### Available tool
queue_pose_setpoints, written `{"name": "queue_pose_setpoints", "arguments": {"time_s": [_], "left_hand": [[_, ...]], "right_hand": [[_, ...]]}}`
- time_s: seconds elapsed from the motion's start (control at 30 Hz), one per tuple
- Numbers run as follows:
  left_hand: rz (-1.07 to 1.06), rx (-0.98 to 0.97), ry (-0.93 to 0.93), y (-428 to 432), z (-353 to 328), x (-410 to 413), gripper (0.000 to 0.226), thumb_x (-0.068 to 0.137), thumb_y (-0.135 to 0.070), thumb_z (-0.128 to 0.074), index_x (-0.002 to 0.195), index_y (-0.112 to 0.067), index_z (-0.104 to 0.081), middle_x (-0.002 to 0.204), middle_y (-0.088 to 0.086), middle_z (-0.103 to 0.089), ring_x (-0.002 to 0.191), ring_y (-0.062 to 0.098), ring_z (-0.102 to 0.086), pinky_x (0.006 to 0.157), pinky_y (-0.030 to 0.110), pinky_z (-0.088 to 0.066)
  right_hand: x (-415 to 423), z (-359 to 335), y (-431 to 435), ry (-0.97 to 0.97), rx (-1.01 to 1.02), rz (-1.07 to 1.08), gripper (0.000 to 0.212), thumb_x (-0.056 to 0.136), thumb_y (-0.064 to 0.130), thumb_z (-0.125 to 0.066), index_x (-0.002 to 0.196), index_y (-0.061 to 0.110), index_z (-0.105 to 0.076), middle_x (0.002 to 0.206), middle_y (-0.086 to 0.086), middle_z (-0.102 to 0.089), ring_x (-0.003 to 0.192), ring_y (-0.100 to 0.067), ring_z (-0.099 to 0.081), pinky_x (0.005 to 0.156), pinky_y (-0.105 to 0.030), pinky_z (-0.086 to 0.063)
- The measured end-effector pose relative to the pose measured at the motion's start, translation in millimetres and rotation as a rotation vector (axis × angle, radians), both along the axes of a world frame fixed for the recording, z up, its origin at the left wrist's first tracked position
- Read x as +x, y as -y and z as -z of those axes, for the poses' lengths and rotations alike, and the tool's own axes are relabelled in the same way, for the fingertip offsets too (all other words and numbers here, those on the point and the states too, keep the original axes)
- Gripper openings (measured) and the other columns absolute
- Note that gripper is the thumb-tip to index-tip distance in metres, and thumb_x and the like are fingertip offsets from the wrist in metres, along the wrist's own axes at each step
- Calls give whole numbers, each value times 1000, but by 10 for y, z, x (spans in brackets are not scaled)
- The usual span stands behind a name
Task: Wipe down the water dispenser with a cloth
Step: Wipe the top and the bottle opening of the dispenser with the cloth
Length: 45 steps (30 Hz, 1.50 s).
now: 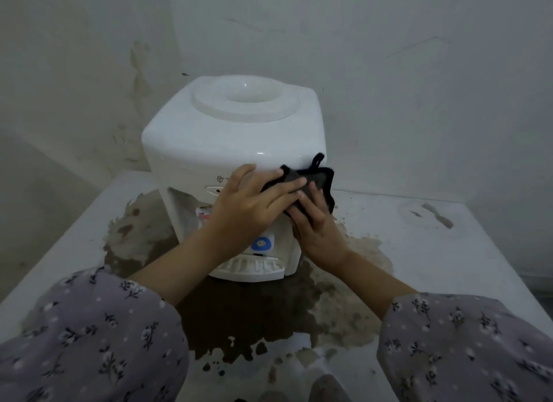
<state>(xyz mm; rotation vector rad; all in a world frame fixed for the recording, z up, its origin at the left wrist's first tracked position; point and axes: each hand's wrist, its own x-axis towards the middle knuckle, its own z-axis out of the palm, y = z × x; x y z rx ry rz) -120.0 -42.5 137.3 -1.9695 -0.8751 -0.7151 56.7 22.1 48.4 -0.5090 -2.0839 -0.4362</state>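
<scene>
A white tabletop water dispenser (pixel 227 138) stands on a white table, its round bottle seat on top bare. A dark grey cloth (pixel 317 181) with a black edge and a hanging loop is held against the dispenser's front right corner. My left hand (pixel 251 204) crosses in front of the taps and grips the cloth's left side. My right hand (pixel 317 225) comes up from below with its fingers on the cloth's lower part. The taps are mostly hidden behind my left hand; the drip tray (pixel 254 267) shows below.
The white table (pixel 434 267) has a large brown worn patch (pixel 254 309) around and in front of the dispenser. Stained white walls close in behind and on both sides. A faint round mark (pixel 425 216) lies at the table's far right.
</scene>
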Motion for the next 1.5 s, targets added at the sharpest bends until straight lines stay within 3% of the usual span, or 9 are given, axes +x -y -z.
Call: {"name": "queue_pose_setpoints", "arguments": {"time_s": [0.13, 0.27, 0.5, 0.67, 0.8, 1.0, 1.13, 1.27, 1.5], "left_hand": [[1, -54, -133, 16, 203, -203, 27, 91, -12, -51, 114, -19, -64, 128, -7, -59, 112, 19, -46, 98, 41, -29], [60, -69, -146, 8, 148, -272, 31, 88, -13, -58, 118, -21, -60, 131, -6, -57, 109, 19, -47, 97, 41, -28], [-45, -155, 195, -95, -356, -306, 34, 93, -35, -49, 123, -20, -56, 129, 2, -57, 115, 21, -50, 97, 40, -23], [-74, -248, 228, -188, -537, -449, 33, 96, -36, -38, 116, -26, -63, 117, -6, -65, 106, 21, -58, 102, 42, -13], [-38, -253, 195, -209, -566, -493, 29, 96, -32, -43, 116, -29, -64, 115, -9, -66, 96, 19, -61, 105, 43, -10], [37, -318, 154, -201, -620, -604, 27, 95, -31, -46, 115, -29, -64, 116, -9, -66, 97, 16, -62, 110, 48, 3], [165, -423, 230, -182, -628, -747, 31, 94, -35, -41, 113, -27, -65, 117, -8, -64, 104, 9, -61, 113, 40, 11], [164, -397, 195, -169, -576, -799, 32, 93, -34, -43, 116, -26, -64, 116, -7, -65, 109, 16, -57, 112, 48, -4], [179, -359, 238, -180, -527, -765, 30, 92, -30, -49, 116, -24, -65, 115, -6, -66, 96, 20, -59, 108, 49, -22]], "right_hand": [[-60, 207, 221, 59, -1, 105, 60, 79, -3, -66, 132, 8, -39, 135, -7, -29, 144, -25, -8, 115, -43, -21], [-150, 144, 340, -38, 54, 230, 40, 85, 10, -63, 122, 10, -46, 123, -9, -37, 121, -27, -39, 110, -29, -29], [-532, -371, 560, -688, -348, 260, 55, 83, 11, -48, 134, 22, -29, 126, -3, -23, 119, 5, -27, 97, -7, -34], [-812, -672, 513, -1010, -424, 302, 41, 92, 35, -46, 127, 16, -43, 115, 4, -28, 105, -4, -41, 86, -4, -37], [-1146, -503, 549, -978, -330, 418, 21, 93, 24, -46, 111, 17, -41, 109, -9, -37, 98, -6, -38, 86, -6, -34], [-1411, 126, 753, -492, -270, 428, 23, 86, 12, -51, 109, 14, -44, 107, -5, -36, 91, -20, -44, 68, -33, -51], [-1278, 9, 866, -853, -286, 399, 20, 86, 15, -49, 106, 15, -43, 111, -6, -32, 104, 10, -34, 84, -11, -40], [-1099, -433, 601, -1216, -270, 490, 18, 93, 9, -48, 111, 5, -50, 113, -10, -29, 106, 12, -32, 91, -5, -32], [-1380, -428, 529, -1053, -223, 477, 21, 96, 19, -43, 112, 7, -48, 117, -7, -32, 106, -5, -37, 95, -12, -36]]}}
